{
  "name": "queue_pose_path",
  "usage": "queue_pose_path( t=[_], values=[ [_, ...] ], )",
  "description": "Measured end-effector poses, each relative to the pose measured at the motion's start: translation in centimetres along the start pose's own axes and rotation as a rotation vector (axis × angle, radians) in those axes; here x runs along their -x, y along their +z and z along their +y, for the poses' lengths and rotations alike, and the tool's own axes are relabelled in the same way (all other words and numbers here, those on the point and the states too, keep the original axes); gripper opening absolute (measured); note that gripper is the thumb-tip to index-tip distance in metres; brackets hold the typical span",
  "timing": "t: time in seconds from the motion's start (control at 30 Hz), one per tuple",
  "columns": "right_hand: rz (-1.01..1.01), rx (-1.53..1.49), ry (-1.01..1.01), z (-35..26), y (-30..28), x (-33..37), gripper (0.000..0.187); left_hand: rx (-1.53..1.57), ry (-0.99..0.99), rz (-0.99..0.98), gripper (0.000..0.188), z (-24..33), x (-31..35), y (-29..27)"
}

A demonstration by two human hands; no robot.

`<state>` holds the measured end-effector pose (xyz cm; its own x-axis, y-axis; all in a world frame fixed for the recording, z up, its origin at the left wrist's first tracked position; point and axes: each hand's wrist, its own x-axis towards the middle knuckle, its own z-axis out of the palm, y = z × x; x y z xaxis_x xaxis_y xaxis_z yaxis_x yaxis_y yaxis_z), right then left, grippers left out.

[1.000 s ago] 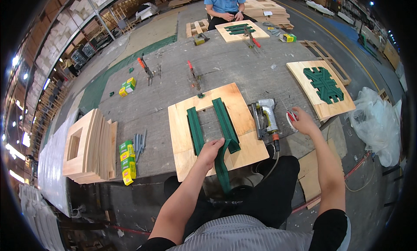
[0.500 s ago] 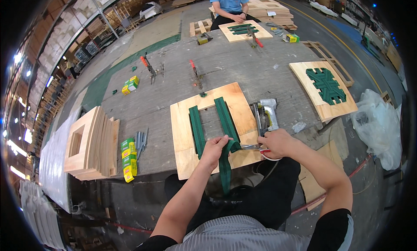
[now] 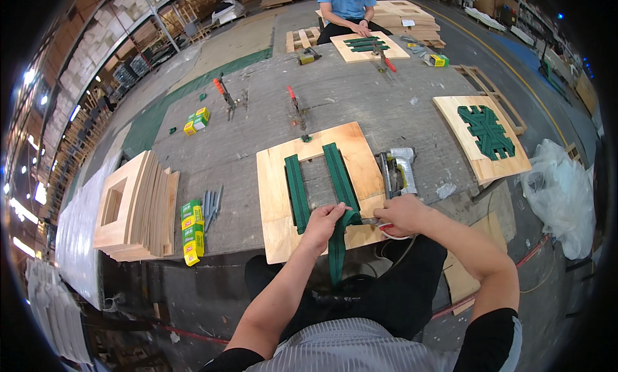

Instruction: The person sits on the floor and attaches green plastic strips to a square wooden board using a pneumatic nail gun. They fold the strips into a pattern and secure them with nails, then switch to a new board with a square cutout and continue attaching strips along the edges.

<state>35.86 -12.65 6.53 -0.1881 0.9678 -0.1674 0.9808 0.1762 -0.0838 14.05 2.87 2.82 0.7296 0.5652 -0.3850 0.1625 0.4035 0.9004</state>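
A plywood board (image 3: 273, 224) with a rectangular opening lies at the table's near edge. Two dark green webbing strips (image 3: 341, 177) run along the opening's sides. My left hand (image 3: 324, 225) pinches a green webbing strap (image 3: 337, 253) at the board's near edge; its loose end hangs over my lap. My right hand (image 3: 404, 215) is closed around red-handled scissors (image 3: 386, 228), their metal blades pointing left at the strap beside my left fingers. The blade tips are partly hidden by the webbing. Just beyond my right hand, a silver staple gun (image 3: 404, 166) rests against the board.
Cut plywood frames (image 3: 122, 204) are stacked at left, beside yellow-green boxes (image 3: 192, 233) and metal staple strips (image 3: 211, 208). A board with woven green webbing (image 3: 486, 132) lies at right. Red-handled toggle clamps (image 3: 223, 94) stand farther back. A co-worker (image 3: 347, 8) sits across the table.
My right hand has moved slightly left with the scissors, and less of their blades shows by the strap. My left hand still pinches the webbing. The view has shifted slightly.
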Motion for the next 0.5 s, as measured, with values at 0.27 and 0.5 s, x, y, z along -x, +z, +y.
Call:
queue_pose_path(
  t=[0.27, 0.5],
  values=[
    [0.159, -0.271, 0.141, -1.0, 1.3, 0.7, 0.040, 0.117, 0.149, 0.078, 0.030, -0.3, 1.9, -2.0],
    [0.798, -0.307, 0.998, 4.2, 5.0, 4.5, 0.046, 0.135, 0.275, 0.211, 0.023, 0.1, 6.8, -4.3]
  ],
)
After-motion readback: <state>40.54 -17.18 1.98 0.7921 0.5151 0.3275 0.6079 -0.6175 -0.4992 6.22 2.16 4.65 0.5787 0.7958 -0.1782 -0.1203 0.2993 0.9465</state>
